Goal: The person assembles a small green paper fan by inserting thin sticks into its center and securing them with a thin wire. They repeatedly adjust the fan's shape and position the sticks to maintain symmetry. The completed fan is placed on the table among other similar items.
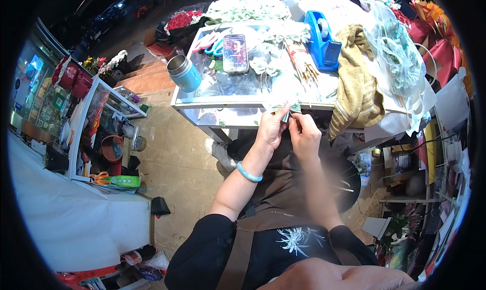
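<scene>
Over the near edge of the glass-topped table (230, 107), my left hand (272, 129) pinches a small pleated bow (285, 109) of pale green and white paper-like material. My right hand (305, 136) is beside it, thumb and fingers closed just under the bow's right side. Whatever lies between those right fingertips is too small to make out. More pale pleated pieces (267, 66) lie on the table beyond my hands, near a bundle of thin sticks (302, 67) tied with red.
A phone (236, 53), blue-handled scissors (216, 48), an open blue tumbler (184, 74) and a blue tape dispenser (322, 44) stand or lie on the table. A brown towel (357, 85) hangs over its front edge. A white shelf unit (83, 133) stands left.
</scene>
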Motion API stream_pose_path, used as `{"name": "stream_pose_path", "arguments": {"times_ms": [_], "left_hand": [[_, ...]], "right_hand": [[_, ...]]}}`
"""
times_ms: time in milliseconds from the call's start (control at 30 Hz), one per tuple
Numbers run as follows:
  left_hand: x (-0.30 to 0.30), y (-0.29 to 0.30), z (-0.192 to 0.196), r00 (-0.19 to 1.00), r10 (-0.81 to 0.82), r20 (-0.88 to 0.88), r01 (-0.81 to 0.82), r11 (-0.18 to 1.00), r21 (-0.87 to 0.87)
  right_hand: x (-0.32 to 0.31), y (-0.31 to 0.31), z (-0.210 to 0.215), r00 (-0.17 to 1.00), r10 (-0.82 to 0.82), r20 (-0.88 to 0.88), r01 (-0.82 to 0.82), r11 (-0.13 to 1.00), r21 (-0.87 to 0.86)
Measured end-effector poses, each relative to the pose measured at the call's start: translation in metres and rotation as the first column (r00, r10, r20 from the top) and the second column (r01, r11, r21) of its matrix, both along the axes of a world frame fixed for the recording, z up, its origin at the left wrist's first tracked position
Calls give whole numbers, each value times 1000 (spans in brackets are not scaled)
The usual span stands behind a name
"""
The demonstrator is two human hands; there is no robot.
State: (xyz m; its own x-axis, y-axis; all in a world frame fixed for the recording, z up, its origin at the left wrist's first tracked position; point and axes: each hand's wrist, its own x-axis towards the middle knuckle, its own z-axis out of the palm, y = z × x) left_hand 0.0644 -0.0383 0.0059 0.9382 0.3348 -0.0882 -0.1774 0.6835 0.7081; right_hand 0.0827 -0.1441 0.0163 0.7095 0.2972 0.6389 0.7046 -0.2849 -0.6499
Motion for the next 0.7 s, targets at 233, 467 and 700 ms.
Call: {"name": "stream_pose_path", "arguments": {"times_ms": [233,467,700], "left_hand": [[-23,-35,-2,993,-93,79,99,991,-87],[-18,-37,-5,981,79,176,-69,996,-64],[-22,-33,-8,969,200,143,-201,980,-6]], "right_hand": [[-2,-6,4,992,-114,58,106,986,131],[-15,-6,6,998,-51,28,47,991,123],[-22,-3,3,994,27,-104,-14,993,116]]}}
